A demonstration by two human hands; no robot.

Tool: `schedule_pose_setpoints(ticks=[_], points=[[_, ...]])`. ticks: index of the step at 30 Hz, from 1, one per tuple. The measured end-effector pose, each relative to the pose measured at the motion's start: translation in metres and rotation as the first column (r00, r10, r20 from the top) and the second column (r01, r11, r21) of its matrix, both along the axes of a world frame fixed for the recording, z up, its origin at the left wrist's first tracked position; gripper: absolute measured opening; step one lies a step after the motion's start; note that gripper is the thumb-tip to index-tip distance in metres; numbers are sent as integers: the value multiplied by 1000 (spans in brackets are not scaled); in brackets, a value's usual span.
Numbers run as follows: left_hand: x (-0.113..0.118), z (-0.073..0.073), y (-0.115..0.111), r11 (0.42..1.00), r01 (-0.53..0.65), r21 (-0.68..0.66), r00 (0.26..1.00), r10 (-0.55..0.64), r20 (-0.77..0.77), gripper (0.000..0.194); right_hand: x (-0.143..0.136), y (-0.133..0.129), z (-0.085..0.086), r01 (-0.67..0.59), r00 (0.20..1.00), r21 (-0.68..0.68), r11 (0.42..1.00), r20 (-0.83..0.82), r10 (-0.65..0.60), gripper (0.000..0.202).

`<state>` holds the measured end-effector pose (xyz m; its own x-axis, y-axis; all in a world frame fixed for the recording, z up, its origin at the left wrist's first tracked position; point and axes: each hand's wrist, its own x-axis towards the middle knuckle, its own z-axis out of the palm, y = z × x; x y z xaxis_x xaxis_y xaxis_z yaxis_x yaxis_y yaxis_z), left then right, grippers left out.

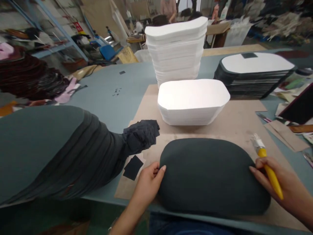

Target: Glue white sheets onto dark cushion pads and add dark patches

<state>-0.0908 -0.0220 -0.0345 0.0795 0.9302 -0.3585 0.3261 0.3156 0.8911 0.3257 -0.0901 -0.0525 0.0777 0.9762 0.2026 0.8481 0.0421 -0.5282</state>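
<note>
A dark grey-green oval panel [210, 176] lies flat in front of me at the table's near edge. My left hand [151, 179] pinches its left edge between thumb and fingers. My right hand [274, 176] has a yellow-handled paintbrush [271, 176] in its grip, bristles pointing away from me. The right thumb and fingertips also touch the panel's right edge. Beyond the panel stands a short stack of white boards [193, 94] with cut corners. Small black square pieces [141, 133] are heaped left of it, and a loose black square [133, 167] lies nearer my left hand.
A tall stack of dark oval panels [41, 140] leans at the left. White sheets [176, 49] rise in a tall pile behind. Dark-edged boards [254, 75] are stacked at back right. Brown cardboard [237, 117] covers part of the blue-green table [102, 88]. Another person [168, 9] is in the background.
</note>
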Motion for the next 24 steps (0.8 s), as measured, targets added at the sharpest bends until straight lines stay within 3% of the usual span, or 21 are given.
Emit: schedule_pose_setpoints(ticks=[3, 6, 19, 22, 24], points=[[-2, -11, 5, 992, 66, 108, 952, -31, -304, 39, 1, 0, -18, -27, 1000, -67, 997, 8, 28, 23], [-4, -17, 7, 990, 95, 109, 916, -44, -398, 37, 1, -1, -25, 10, 1000, -64, 998, 22, -9, 23], [-2, -19, 19, 989, 86, 122, 911, -28, -411, 37, -4, 0, -21, 32, 999, -98, 995, 46, -28, 24], [-2, -16, 12, 981, -4, 194, 926, 77, -371, 30, -9, -5, -17, 127, 989, -124, 984, 93, -116, 35], [0, -12, 3, 976, -110, 185, 964, 150, -217, 44, -15, -10, -14, 175, 984, -103, 979, 45, -171, 43]])
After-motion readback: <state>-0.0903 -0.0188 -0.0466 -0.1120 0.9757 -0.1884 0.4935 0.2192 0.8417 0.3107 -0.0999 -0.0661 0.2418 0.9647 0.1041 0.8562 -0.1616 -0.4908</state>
